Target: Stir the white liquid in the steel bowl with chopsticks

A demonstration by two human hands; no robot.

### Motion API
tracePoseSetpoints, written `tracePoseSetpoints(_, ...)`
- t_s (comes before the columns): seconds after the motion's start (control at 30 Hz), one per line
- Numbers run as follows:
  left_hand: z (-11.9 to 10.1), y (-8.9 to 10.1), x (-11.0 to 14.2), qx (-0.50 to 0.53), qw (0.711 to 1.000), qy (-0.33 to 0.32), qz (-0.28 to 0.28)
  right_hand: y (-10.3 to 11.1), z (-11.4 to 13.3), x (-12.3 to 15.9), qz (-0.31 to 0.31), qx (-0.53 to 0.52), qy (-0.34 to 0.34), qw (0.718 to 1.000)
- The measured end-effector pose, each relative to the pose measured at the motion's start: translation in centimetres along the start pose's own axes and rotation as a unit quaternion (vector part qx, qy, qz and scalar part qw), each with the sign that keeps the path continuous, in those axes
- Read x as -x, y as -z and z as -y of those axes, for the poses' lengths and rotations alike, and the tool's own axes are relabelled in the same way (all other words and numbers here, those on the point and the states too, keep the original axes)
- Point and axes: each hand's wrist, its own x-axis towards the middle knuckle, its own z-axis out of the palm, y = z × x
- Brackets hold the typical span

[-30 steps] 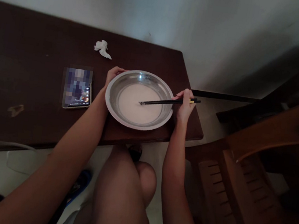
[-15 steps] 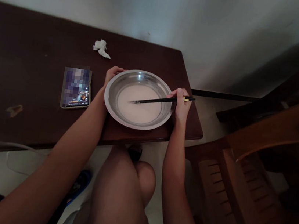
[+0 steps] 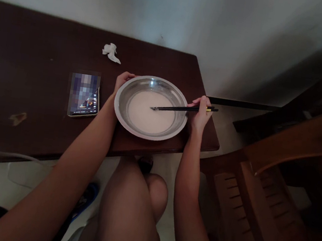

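Note:
A wide metal basin [image 3: 119,118] sits near the front edge of the dark table, holding a pale, milky liquid [image 3: 146,120]. My left hand [image 3: 124,78] grips the basin's far left rim, its fingers partly hidden behind the metal. Beyond the right rim, my right hand [image 3: 201,112] is closed around a pair of black chopsticks [image 3: 177,108] with gold bands. They reach left over the basin, nearly level, and their wet tips are at the liquid; whether they dip in I cannot tell.
Left of the basin lies a phone [image 3: 87,104] with its screen lit. A crumpled tissue [image 3: 111,52] rests farther back on the table [image 3: 46,80]. Behind is a wall [image 3: 129,4]; a wooden chair [image 3: 245,204] stands at the right, beside my right arm.
My right hand has shifted right, away from the basin's rim, drawing the chopstick tips rightward across the liquid. My left hand stays at the rim. The view has shifted slightly.

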Motion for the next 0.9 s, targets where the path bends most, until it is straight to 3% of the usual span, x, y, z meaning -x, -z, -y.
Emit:
tracePoseSetpoints(0.17, 0.1, 0.22, -0.19, 0.015, 1.0, -0.003, 0.006, -0.07, 0.15, 0.16, 0.084, 0.026, -0.008, 0.996)
tracePoseSetpoints(0.33, 0.3, 0.36, -0.47, -0.004, 1.0, -0.018, 0.014, -0.01, 0.02, -0.03, -0.003, 0.032, 0.008, 0.999)
tracePoseSetpoints(0.53, 0.54, 0.47, -0.56, 0.002, 1.0, -0.027, 0.008, -0.06, 0.28, 0.16, 0.078, 0.028, -0.009, 0.997)
tracePoseSetpoints(0.7, 0.67, 0.57, -0.56, -0.013, 0.999, -0.031, 0.014, -0.02, -0.03, -0.07, -0.018, 0.029, -0.013, 0.999)
tracePoseSetpoints(0.9, 0.48, 0.32, -0.12, -0.021, 0.999, -0.033, 0.009, -0.04, 0.09, 0.19, 0.078, 0.035, -0.01, 0.996)
